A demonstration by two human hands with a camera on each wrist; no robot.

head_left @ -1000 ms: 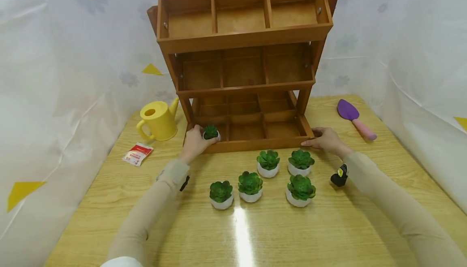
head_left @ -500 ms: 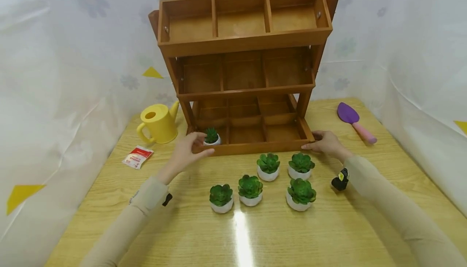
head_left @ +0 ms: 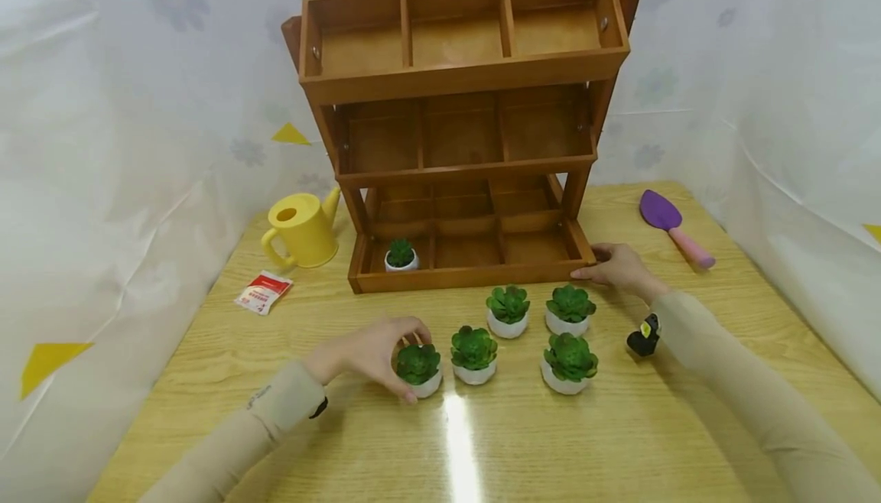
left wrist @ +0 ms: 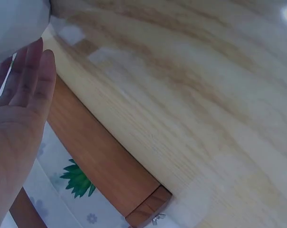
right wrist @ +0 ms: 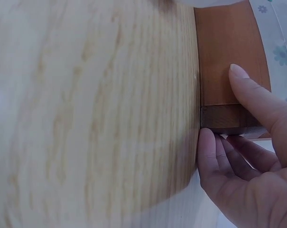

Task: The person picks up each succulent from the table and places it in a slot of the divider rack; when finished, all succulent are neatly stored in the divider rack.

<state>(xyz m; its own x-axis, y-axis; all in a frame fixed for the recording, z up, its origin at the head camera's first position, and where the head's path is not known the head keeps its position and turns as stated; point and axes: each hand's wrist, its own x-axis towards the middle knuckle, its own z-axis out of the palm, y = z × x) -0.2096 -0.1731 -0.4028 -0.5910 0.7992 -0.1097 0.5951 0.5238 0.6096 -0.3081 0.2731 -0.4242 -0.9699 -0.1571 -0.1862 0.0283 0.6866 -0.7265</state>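
Note:
My left hand (head_left: pixel 378 346) reaches around a leafy green succulent in a white pot (head_left: pixel 427 387), thumb in front and fingers behind. The left wrist view shows its fingers fairly straight, with fingertips right at the white pot (left wrist: pixel 17 26). My right hand (head_left: pixel 619 267) holds the front right corner of a three-tier wooden plant shelf (head_left: pixel 468 277). In the right wrist view the thumb lies on the shelf's front board (right wrist: pixel 228 52) and the fingers bend round its end. A small spiky succulent (head_left: pixel 401 253) sits in the shelf's bottom left compartment.
Several more potted succulents, among them one beside the left hand (head_left: pixel 473 350), stand before the shelf. A yellow watering can (head_left: pixel 303 232) and a red-and-white packet (head_left: pixel 264 292) lie left. A purple trowel with a pink handle (head_left: pixel 662 212) lies right.
My left hand has let go of the small succulent in the bottom left compartment and come back toward me, to the nearest left succulent. The right hand stays at the shelf corner.

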